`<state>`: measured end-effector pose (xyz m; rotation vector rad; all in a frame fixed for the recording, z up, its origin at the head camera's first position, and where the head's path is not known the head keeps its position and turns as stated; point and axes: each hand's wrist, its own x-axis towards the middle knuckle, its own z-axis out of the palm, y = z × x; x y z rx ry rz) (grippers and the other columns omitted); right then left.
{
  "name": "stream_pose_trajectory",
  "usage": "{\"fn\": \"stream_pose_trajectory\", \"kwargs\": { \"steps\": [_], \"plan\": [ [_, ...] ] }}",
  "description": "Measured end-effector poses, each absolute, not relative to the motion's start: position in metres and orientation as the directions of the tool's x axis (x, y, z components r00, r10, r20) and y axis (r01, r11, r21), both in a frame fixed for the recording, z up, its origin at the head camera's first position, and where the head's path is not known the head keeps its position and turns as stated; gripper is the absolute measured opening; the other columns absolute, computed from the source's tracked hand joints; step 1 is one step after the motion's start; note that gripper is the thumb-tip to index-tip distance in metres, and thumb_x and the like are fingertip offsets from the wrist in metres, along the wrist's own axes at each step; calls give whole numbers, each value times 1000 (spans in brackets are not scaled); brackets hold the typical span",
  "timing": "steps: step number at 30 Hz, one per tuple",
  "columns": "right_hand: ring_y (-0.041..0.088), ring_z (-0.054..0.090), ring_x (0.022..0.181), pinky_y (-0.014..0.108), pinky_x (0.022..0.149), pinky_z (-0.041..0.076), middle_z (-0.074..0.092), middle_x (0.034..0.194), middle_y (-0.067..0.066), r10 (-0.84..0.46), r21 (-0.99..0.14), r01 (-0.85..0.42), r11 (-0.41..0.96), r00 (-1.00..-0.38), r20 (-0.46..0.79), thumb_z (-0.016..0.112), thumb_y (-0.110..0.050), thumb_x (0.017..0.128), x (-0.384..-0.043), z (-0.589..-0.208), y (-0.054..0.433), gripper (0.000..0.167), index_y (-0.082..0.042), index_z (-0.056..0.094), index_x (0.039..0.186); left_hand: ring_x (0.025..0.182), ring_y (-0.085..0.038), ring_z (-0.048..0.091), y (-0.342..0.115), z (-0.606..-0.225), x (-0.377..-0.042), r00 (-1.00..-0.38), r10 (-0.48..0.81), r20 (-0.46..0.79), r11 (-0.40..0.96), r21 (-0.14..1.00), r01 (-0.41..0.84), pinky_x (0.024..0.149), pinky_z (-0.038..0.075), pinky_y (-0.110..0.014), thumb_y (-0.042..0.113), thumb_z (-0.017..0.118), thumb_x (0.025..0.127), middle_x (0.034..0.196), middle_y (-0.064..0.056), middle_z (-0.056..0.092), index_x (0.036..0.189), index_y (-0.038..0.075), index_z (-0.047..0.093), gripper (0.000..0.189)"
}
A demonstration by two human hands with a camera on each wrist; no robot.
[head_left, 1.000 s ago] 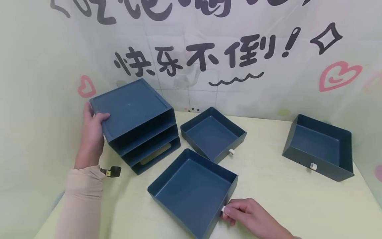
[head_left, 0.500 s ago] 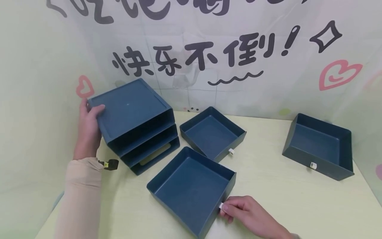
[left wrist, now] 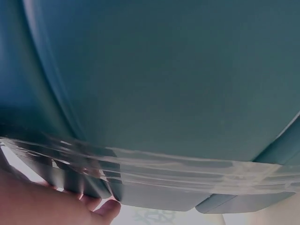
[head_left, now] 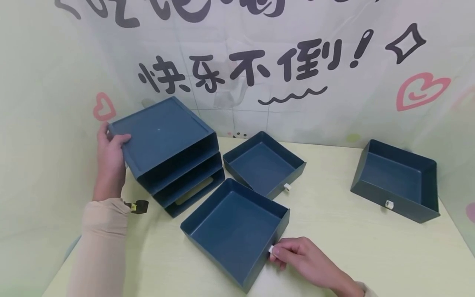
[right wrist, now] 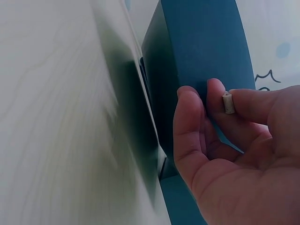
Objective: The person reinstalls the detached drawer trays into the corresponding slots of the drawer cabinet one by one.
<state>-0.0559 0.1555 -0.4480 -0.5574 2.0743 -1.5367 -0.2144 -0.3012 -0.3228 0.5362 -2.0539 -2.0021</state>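
A dark blue three-slot drawer cabinet (head_left: 159,132) stands at the left, its slots facing front right. My left hand (head_left: 111,163) grips its left edge, thumb over the top and fingers down the side. In the left wrist view its wall (left wrist: 164,84) fills the frame, crossed by a strip of clear tape (left wrist: 197,174). A blue drawer (head_left: 237,235) sits in front of the cabinet, its far corner close to the lowest slot. My right hand (head_left: 306,262) pinches this drawer's small white knob (right wrist: 228,102) between thumb and fingers.
A second blue drawer (head_left: 263,165) lies behind the held one, right of the cabinet. A third drawer (head_left: 395,177) lies at the far right, white knob facing front. A printed cloth (head_left: 334,115) hangs behind the pale tabletop (head_left: 334,214).
My right hand has moved the front drawer slightly left and away from me, nearer the cabinet. The left hand has shifted a little on the cabinet's edge. The other drawers stay put.
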Motion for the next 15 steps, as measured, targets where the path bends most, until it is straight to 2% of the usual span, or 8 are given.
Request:
{"fn": "stream_pose_trajectory", "kwargs": {
  "steps": [5,15],
  "plan": [
    [16,69,78,23,77,55,75,92,10,-583,-956,-35,293,-798,-150,56,-31,105,-58,-448,151,27,-12,76,99,158,-17,12,-300,-323,-212,-904,-418,-89,15,994,-105,129,12,-34,27,44,104,173,6,1,162,39,2,72],
    [18,70,77,24,77,56,74,90,13,-571,-961,-73,267,-815,-96,55,-27,106,-57,-454,142,28,-10,76,98,153,-14,16,-299,-326,-212,-892,-448,-67,-28,998,-61,127,15,-30,22,44,102,172,5,5,163,35,5,74]
  ]
}}
